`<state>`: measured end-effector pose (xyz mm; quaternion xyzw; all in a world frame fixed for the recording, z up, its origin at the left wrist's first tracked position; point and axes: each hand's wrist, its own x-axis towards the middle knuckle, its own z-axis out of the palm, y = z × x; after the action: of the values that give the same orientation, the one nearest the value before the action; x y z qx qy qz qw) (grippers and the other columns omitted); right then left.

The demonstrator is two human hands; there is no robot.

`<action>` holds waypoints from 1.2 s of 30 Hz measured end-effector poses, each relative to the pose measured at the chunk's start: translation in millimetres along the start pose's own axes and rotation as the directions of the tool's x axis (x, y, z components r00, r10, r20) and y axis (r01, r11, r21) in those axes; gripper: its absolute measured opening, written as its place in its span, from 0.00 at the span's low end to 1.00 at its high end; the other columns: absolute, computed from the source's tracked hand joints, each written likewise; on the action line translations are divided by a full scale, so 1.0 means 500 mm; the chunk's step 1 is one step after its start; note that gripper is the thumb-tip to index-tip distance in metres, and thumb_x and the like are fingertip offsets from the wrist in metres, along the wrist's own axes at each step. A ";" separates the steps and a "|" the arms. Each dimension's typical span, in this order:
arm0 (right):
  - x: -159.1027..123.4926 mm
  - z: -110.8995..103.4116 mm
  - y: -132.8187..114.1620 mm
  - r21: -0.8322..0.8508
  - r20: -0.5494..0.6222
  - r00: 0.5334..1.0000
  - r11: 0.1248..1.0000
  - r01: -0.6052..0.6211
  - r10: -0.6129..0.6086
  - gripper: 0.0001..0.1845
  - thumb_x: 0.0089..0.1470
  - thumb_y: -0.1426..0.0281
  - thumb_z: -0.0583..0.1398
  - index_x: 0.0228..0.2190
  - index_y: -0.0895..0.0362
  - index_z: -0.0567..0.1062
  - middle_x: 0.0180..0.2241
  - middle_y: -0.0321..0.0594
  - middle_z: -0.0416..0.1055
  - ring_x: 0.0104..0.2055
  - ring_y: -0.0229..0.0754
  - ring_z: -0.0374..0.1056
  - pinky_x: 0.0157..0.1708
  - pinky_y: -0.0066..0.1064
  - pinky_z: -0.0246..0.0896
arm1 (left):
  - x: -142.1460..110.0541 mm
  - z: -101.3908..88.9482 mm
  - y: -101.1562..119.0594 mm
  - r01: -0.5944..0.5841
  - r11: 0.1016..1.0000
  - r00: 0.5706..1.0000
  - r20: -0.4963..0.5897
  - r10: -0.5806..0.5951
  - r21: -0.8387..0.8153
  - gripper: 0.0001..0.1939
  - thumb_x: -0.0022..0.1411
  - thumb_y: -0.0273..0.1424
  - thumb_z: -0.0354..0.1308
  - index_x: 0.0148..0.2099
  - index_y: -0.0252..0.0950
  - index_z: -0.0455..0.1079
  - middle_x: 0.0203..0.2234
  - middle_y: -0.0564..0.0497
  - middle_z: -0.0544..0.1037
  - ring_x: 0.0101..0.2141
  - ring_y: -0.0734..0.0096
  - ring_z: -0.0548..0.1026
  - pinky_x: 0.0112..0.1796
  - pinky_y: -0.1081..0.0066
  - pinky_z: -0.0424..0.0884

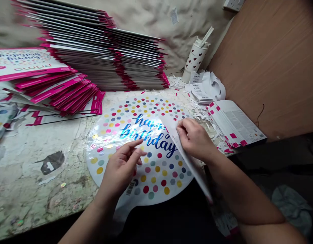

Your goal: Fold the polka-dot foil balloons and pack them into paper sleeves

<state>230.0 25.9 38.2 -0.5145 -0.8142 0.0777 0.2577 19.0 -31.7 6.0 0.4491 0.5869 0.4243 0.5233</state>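
Observation:
A flat, round foil balloon [156,169] with coloured dots and blue "happy birthday" lettering lies at the table's front edge, its tail hanging over. A small barcode label [130,187] shows near its lower edge. My left hand [123,162] is over the balloon's lower left part, fingers loosely bent and apart, with nothing seen in them; whether it touches the foil I cannot tell. With the fingers closed, my right hand [193,137] grips a white card packet [188,157], seen nearly edge-on and tilted over the balloon's right side. The packet's front is hidden.
A tall stack of pink-edged card packets [103,54] stands at the back, with a fanned pile of packets [57,88] at left. Behind right are a heart-patterned tumbler [194,59], a label strip [217,86], paper scraps and a white packet [240,122] beside a wooden board [270,67].

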 end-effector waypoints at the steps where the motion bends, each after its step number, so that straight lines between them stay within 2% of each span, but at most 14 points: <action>1: -0.006 -0.002 -0.001 0.053 0.049 0.999 0.999 -0.013 0.011 0.06 0.56 0.75 0.50 0.29 0.57 0.64 0.31 0.41 0.65 0.33 0.40 0.61 0.33 0.31 0.57 | 0.006 0.005 0.000 -0.012 1.000 1.000 0.020 0.012 0.015 0.25 0.54 0.43 0.58 0.52 0.39 0.66 0.37 0.49 0.75 0.24 0.77 0.70 0.24 0.76 0.66; 3: -0.019 0.010 -0.018 0.078 0.111 0.994 0.997 0.006 -0.015 0.06 0.56 0.75 0.50 0.29 0.58 0.64 0.31 0.41 0.65 0.33 0.40 0.61 0.33 0.31 0.57 | 0.016 0.020 -0.001 -0.005 1.000 0.993 0.116 0.002 0.028 0.25 0.53 0.46 0.58 0.48 0.37 0.67 0.33 0.49 0.76 0.22 0.77 0.68 0.23 0.76 0.65; 5: -0.024 0.035 -0.040 0.056 0.130 0.989 0.996 0.065 -0.072 0.06 0.56 0.75 0.50 0.29 0.58 0.65 0.30 0.42 0.65 0.33 0.41 0.61 0.33 0.31 0.56 | 0.023 0.034 -0.003 0.031 0.999 0.981 0.190 -0.038 0.038 0.20 0.54 0.48 0.55 0.37 0.34 0.69 0.19 0.53 0.73 0.18 0.76 0.66 0.19 0.76 0.62; 8: -0.018 0.055 -0.046 0.055 0.099 0.991 0.995 0.086 -0.092 0.06 0.55 0.76 0.49 0.29 0.59 0.65 0.31 0.43 0.66 0.34 0.42 0.61 0.34 0.31 0.56 | 0.026 0.039 -0.005 0.058 0.997 0.982 0.179 -0.065 0.045 0.19 0.57 0.46 0.52 0.24 0.35 0.63 0.10 0.56 0.65 0.14 0.76 0.64 0.17 0.76 0.58; 11: -0.012 0.020 -0.005 0.017 0.055 0.998 1.000 -0.026 0.025 0.06 0.54 0.77 0.50 0.30 0.59 0.66 0.32 0.43 0.67 0.34 0.41 0.62 0.32 0.31 0.56 | 0.021 0.025 -0.006 0.083 0.996 0.987 0.138 -0.086 0.026 0.19 0.56 0.44 0.53 0.23 0.34 0.64 0.11 0.55 0.66 0.13 0.77 0.64 0.15 0.77 0.58; 14: -0.027 -0.040 0.041 -0.114 0.244 0.968 0.993 -0.035 0.062 0.08 0.52 0.78 0.52 0.25 0.57 0.69 0.27 0.40 0.69 0.30 0.40 0.63 0.30 0.31 0.56 | 0.016 0.013 -0.005 0.134 0.991 0.983 0.130 -0.130 -0.016 0.18 0.55 0.43 0.53 0.25 0.33 0.67 0.12 0.54 0.69 0.13 0.76 0.65 0.15 0.76 0.61; 16: -0.044 -0.060 0.045 -0.101 0.349 0.937 0.994 0.042 -0.004 0.08 0.51 0.78 0.54 0.26 0.56 0.72 0.27 0.39 0.71 0.30 0.40 0.65 0.31 0.31 0.58 | 0.014 0.015 -0.005 0.155 0.988 0.978 0.146 -0.150 -0.018 0.18 0.56 0.43 0.53 0.26 0.33 0.68 0.13 0.53 0.70 0.13 0.74 0.66 0.15 0.75 0.62; 17: -0.052 -0.059 0.037 -0.050 0.335 0.940 0.995 0.085 -0.063 0.09 0.52 0.78 0.54 0.30 0.56 0.73 0.30 0.39 0.72 0.33 0.40 0.66 0.34 0.32 0.60 | 0.013 0.018 -0.004 0.158 0.987 0.975 0.158 -0.155 -0.009 0.18 0.56 0.43 0.53 0.25 0.33 0.68 0.13 0.52 0.70 0.14 0.74 0.67 0.16 0.75 0.62; 19: -0.061 -0.036 0.007 0.057 0.196 0.962 0.981 0.184 -0.191 0.11 0.54 0.76 0.53 0.38 0.57 0.73 0.37 0.42 0.73 0.39 0.41 0.67 0.39 0.32 0.62 | 0.011 0.028 -0.003 0.144 0.989 0.972 0.184 -0.143 0.005 0.18 0.56 0.43 0.53 0.24 0.33 0.67 0.12 0.53 0.70 0.14 0.73 0.67 0.16 0.75 0.62; 22: -0.062 0.019 -0.039 0.039 0.000 0.948 0.948 0.317 -0.317 0.11 0.56 0.77 0.51 0.37 0.61 0.73 0.38 0.46 0.72 0.41 0.44 0.66 0.39 0.34 0.63 | 0.007 0.042 -0.002 0.111 0.994 0.975 0.196 -0.109 0.000 0.19 0.57 0.43 0.53 0.23 0.34 0.65 0.11 0.54 0.69 0.14 0.74 0.68 0.17 0.76 0.62; 28: -0.046 0.076 -0.066 -0.161 -0.020 0.918 0.907 0.389 -0.397 0.12 0.55 0.77 0.49 0.27 0.61 0.71 0.31 0.48 0.69 0.35 0.47 0.63 0.34 0.36 0.62 | -0.003 0.052 0.000 0.076 0.994 0.980 0.179 -0.088 0.074 0.22 0.58 0.44 0.51 0.19 0.34 0.65 0.10 0.52 0.70 0.14 0.73 0.68 0.17 0.75 0.63; 31: -0.039 0.056 -0.032 -0.192 -0.043 0.957 0.943 0.272 -0.285 0.12 0.52 0.78 0.48 0.30 0.62 0.70 0.31 0.48 0.68 0.37 0.47 0.63 0.35 0.35 0.61 | -0.005 0.045 -0.001 0.082 0.992 0.975 0.197 -0.099 0.091 0.23 0.59 0.44 0.50 0.19 0.33 0.66 0.10 0.51 0.70 0.13 0.74 0.67 0.18 0.75 0.63; 34: -0.052 -0.012 0.040 -0.338 0.038 0.999 0.941 -0.008 0.022 0.12 0.51 0.79 0.49 0.30 0.61 0.71 0.31 0.48 0.70 0.34 0.45 0.65 0.33 0.35 0.61 | -0.002 0.024 -0.008 0.117 0.990 0.980 0.150 -0.128 0.079 0.22 0.58 0.45 0.51 0.20 0.33 0.67 0.11 0.51 0.71 0.14 0.73 0.68 0.18 0.75 0.63; 36: -0.074 -0.067 0.082 -0.482 0.203 0.939 0.863 -0.152 0.279 0.11 0.50 0.78 0.50 0.26 0.59 0.72 0.28 0.46 0.71 0.29 0.45 0.66 0.29 0.36 0.61 | 0.001 0.009 -0.013 0.141 0.989 0.986 0.088 -0.145 0.052 0.20 0.57 0.44 0.53 0.22 0.33 0.69 0.12 0.51 0.72 0.15 0.72 0.69 0.18 0.74 0.64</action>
<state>291.9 7.6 38.1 -0.6339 -0.7731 -0.0202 0.0064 23.1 -32.6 -0.6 0.4367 0.6024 0.3513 0.5684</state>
